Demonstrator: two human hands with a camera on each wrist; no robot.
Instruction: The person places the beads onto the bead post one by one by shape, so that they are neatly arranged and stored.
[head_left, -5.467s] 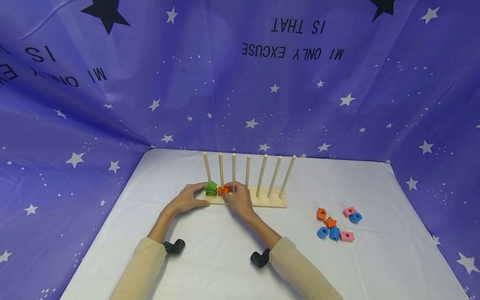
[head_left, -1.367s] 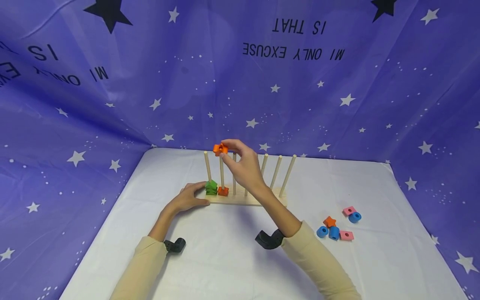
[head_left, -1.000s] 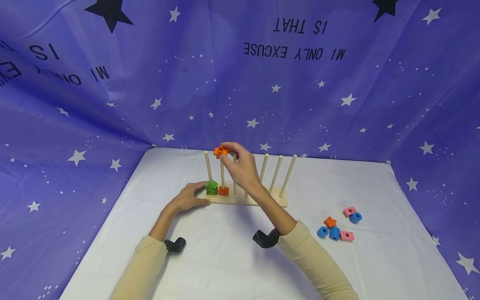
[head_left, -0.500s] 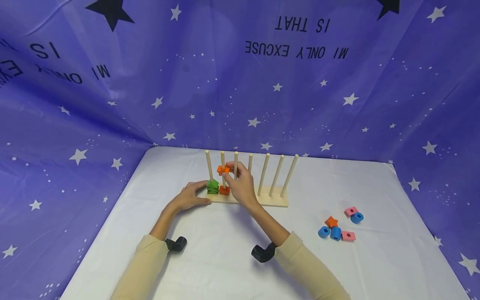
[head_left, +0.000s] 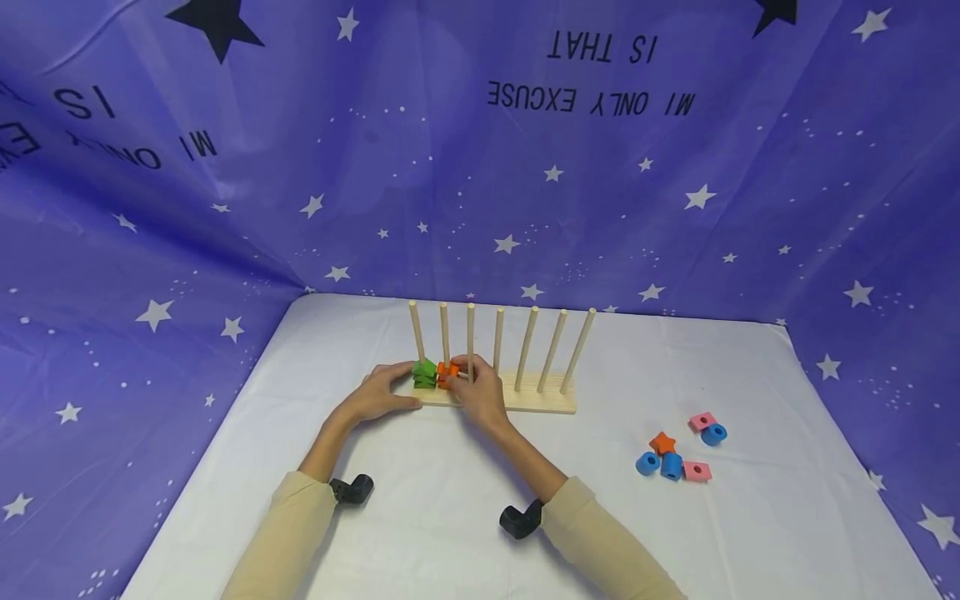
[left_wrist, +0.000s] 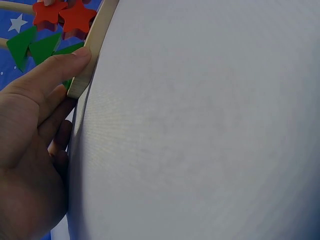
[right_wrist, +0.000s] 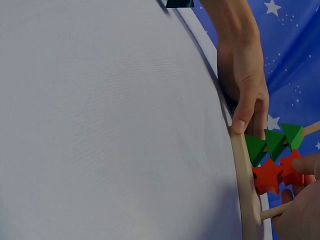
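Observation:
A wooden board [head_left: 543,405] with several upright pegs stands on the white table. Three green triangular beads [right_wrist: 275,144] are stacked on its leftmost peg. My left hand [head_left: 375,395] holds the board's left end, thumb on the front edge and fingers behind. Two orange-red star beads sit on the second peg, the lower star bead [right_wrist: 267,178] close to the base and the upper star bead [right_wrist: 288,167] right above it. My right hand [head_left: 480,400] pinches that upper star bead between thumb and fingers, reaching in past the third peg.
To the right on the table lie a loose orange star bead [head_left: 662,443], several blue cylinder beads [head_left: 671,467] and two pink block beads [head_left: 697,472]. Tall bare pegs [head_left: 555,350] rise from the board's right half. A purple star-print cloth [head_left: 600,208] stands behind the table.
My right hand has brought the second star bead from the top of the second peg down onto the first star bead. My left hand has stayed at the board's end.

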